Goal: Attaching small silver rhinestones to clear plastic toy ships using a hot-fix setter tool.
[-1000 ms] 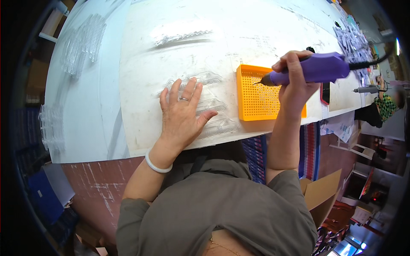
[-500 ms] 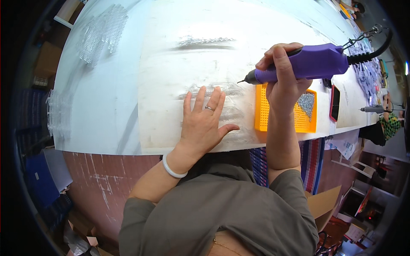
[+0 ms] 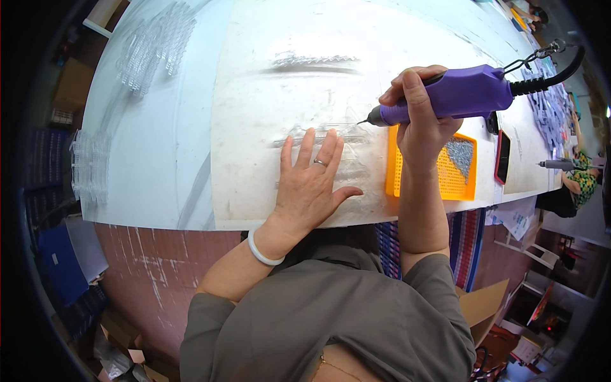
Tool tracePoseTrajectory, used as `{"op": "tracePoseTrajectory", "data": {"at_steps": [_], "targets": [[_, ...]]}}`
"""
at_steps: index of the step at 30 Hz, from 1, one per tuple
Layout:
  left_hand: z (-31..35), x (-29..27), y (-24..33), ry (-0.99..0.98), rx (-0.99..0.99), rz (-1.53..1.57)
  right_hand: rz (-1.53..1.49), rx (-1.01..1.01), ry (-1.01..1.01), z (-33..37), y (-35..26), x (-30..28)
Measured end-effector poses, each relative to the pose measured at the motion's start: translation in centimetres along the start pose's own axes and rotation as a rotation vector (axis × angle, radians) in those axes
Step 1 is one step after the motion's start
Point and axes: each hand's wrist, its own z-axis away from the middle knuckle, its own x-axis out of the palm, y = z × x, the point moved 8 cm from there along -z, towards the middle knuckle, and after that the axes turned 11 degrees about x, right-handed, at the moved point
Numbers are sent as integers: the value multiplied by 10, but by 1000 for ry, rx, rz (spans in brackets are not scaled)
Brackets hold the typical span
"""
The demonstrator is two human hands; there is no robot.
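My right hand (image 3: 421,114) is wrapped round a purple electric screwdriver (image 3: 474,92), held level with its thin dark bit pointing left. The bit's tip is by the right end of a clear plastic strip (image 3: 347,132) on the white table (image 3: 254,102). I cannot tell whether the tip touches it. My left hand (image 3: 310,175) lies flat on the strip with fingers stretched and thumb out to the right, partly covering it. Just right of the strip, behind my right forearm, stands a yellow perforated basket (image 3: 455,181) with small silvery metal pieces (image 3: 461,156) in it.
Further up the table lies another clear strip (image 3: 315,62). Stacks of clear plastic pieces (image 3: 156,48) sit at the far left and left edge. A red-edged phone (image 3: 503,156) lies right of the basket. A chain and black cable (image 3: 554,73) run from the screwdriver. A co-worker (image 3: 580,181) is at right.
The view has shifted slightly, so the table items appear a little further right. Relative to the strip, the screwdriver's bit has come slightly left, nearer its right end. My left hand stays flat.
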Motion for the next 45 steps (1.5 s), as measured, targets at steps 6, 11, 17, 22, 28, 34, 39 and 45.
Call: {"op": "tracePoseTrajectory", "data": {"at_steps": [6, 11, 17, 22, 28, 34, 39, 45], "targets": [[-1, -2, 1, 0, 10, -31, 66, 48, -90, -5, 2, 13], [-2, -2, 2, 9, 9, -9, 102, 131, -62, -2, 9, 16], [-2, 1, 0, 4, 4, -12, 143, 104, -135, -7, -2, 19], [-2, -2, 3, 30, 36, -32, 51, -103, 116, -6, -50, -46], [-6, -3, 4, -18, 45, -91, 214, -30, 312, 14, -42, -91], [-6, -1, 6, -38, 46, -112, 233, 4, 330, 18, -36, -95], [-5, 1, 7, -52, 54, -126, 209, 8, 321, 19, -33, -96], [-4, 3, 7, -66, 52, -139, 210, -3, 323, 21, -30, -98]]}}
